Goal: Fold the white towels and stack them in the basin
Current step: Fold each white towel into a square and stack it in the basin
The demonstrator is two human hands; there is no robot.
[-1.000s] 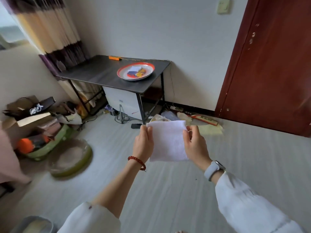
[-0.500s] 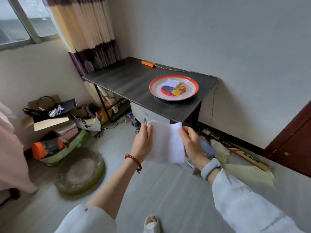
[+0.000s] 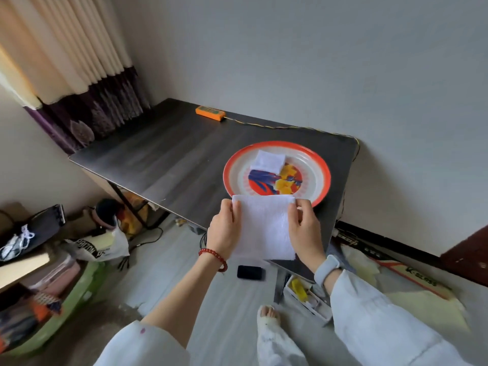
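White towel (image 3: 264, 228) held taut, pinched at both side edges by left hand (image 3: 224, 231) and right hand (image 3: 306, 231); poised before basin (image 3: 320, 165) on worktop (image 3: 163, 159); likely keeps fold flat for stacking beside folded towel (image 3: 268, 161).

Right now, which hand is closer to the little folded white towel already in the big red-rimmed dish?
Right, by a little. The right hand pinches the held white towel just below the basin's near rim; the left hand sits farther left of the folded white towel.
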